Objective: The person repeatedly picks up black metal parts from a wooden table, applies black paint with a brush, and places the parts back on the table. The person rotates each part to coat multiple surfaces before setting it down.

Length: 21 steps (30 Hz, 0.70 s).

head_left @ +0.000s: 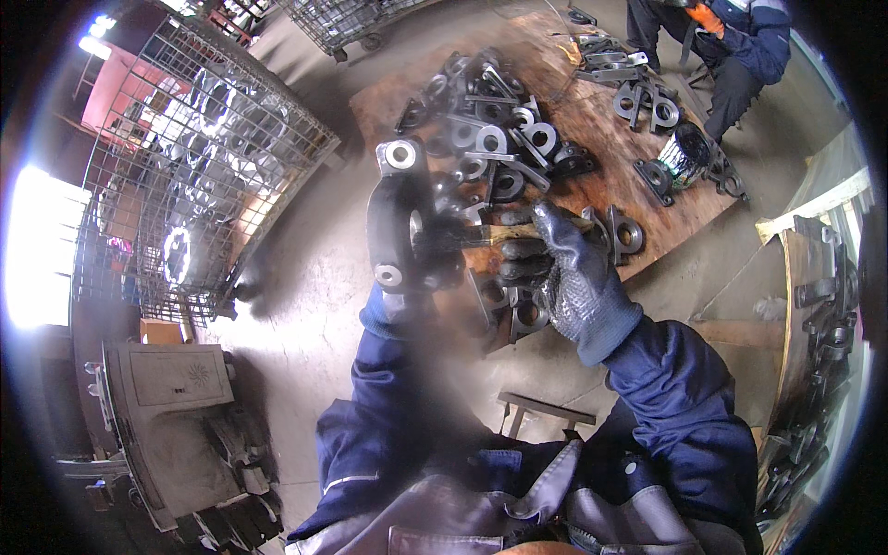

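My left hand (396, 303), gloved and mostly hidden, holds up a black bearing housing (387, 217) with two bright ringed bolt holes. In my right hand (566, 273), in a grey glove smeared with black, is a paintbrush (504, 233) with a wooden handle. My fingers are closed around that handle. The brush's dark end points left and meets the housing's side, though a blur hides the exact contact. Beyond and below the brush, a pile of grey and black bearing housings (504, 139) lies on a wooden board (684, 227).
A paint-streaked can (686, 153) stands on the board's right side. Beyond it sits another person (754, 42) with an orange glove. A wire cage (208, 157) of metal parts stands left, above a grey cabinet (180, 375). At right is a bin (794, 305) of dark parts.
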### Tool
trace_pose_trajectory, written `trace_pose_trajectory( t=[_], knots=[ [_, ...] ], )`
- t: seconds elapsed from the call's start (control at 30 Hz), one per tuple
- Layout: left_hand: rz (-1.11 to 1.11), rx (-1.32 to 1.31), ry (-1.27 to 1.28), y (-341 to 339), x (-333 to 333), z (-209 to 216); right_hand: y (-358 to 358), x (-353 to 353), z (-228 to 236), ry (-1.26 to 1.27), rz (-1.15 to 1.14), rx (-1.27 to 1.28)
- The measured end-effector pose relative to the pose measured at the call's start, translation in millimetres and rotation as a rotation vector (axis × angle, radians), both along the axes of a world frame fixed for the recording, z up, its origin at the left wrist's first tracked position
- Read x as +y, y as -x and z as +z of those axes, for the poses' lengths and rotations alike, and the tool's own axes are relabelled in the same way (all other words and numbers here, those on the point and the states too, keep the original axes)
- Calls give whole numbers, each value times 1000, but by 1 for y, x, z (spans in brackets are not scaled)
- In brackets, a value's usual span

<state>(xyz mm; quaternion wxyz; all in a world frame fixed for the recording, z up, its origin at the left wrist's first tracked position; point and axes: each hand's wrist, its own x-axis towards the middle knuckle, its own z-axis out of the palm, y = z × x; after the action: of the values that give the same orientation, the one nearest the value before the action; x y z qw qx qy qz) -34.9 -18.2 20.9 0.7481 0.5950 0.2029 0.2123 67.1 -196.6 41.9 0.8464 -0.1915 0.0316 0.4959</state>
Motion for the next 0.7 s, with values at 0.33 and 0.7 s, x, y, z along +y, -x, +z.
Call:
trace_pose_trajectory(
  t=[0.33, 0.7],
  knots=[
    [-137, -122, 18, 4, 12, -18, 4, -2, 12, 134, -184, -427],
    [-134, -57, -63, 10, 5, -14, -6, -8, 25, 335, -160, -969]
  ],
)
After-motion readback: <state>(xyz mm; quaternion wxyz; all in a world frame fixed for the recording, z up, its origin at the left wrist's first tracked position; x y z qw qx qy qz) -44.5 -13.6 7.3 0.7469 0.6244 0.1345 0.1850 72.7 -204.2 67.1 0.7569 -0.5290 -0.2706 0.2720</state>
